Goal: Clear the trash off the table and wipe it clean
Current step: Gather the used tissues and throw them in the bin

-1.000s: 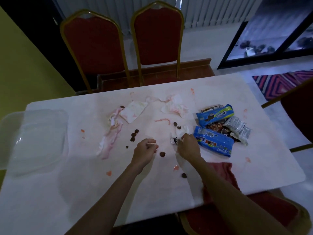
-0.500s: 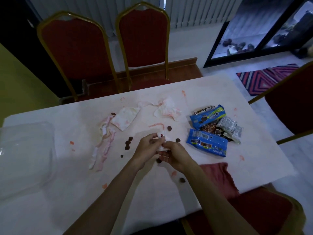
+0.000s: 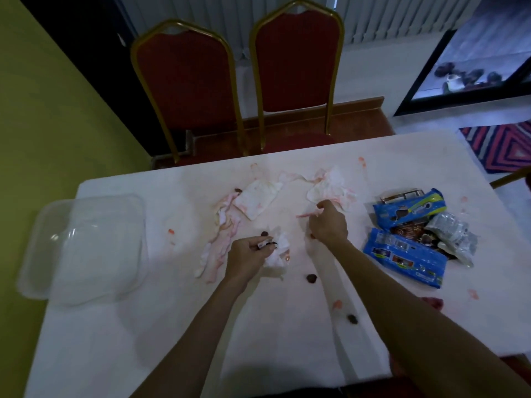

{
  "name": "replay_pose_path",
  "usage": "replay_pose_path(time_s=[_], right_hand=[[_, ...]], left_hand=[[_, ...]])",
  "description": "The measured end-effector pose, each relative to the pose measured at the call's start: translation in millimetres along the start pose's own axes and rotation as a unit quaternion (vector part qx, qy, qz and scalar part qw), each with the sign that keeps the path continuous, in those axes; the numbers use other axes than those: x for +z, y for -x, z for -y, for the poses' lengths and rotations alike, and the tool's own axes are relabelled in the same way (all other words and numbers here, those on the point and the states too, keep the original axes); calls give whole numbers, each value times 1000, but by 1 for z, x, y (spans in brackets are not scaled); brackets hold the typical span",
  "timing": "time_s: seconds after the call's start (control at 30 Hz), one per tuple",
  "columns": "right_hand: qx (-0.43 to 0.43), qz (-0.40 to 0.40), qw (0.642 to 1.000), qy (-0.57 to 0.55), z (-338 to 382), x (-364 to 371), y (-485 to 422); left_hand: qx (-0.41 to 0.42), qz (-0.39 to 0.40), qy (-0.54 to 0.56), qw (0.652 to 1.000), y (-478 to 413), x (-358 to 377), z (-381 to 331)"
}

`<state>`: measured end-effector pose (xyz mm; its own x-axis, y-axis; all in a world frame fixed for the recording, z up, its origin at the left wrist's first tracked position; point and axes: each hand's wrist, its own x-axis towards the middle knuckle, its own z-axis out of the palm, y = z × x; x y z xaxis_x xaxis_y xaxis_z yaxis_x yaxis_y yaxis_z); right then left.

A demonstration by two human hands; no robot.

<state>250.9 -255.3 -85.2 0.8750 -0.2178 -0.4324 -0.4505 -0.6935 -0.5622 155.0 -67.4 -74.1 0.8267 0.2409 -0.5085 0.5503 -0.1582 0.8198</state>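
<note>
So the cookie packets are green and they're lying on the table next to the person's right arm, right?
Not quite. The cookie packets are blue, not green; only one has a small green patch near its end. The head view shows this. The rest is right: they lie on the table beside the person's right arm.

We see white table [image 3: 120, 334] filling lower frame, smeared with pink-red stains. Stained tissues: long twisted one [image 3: 219, 242] left of centre, flat folded one [image 3: 257, 198] above it, crumpled one [image 3: 330, 186] at upper centre, small wad [image 3: 278, 249] at centre. Dark crumbs [image 3: 311, 278] scattered across centre and lower centre. We note blue snack wrappers [image 3: 406, 255] heaped with clear and brown ones at right of frame, opened, lying flat.
</note>
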Motion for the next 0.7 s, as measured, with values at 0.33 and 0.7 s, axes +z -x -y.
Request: replay_pose_path(time_s=[0.33, 0.7], right_hand=[[-25, 116, 985, 128, 17, -2, 5], [-92, 118, 988, -43, 52, -7, 43]], left_hand=[[-22, -95, -65, 993, 0, 5, 6], [-28, 34, 51, 998, -25, 32, -35]])
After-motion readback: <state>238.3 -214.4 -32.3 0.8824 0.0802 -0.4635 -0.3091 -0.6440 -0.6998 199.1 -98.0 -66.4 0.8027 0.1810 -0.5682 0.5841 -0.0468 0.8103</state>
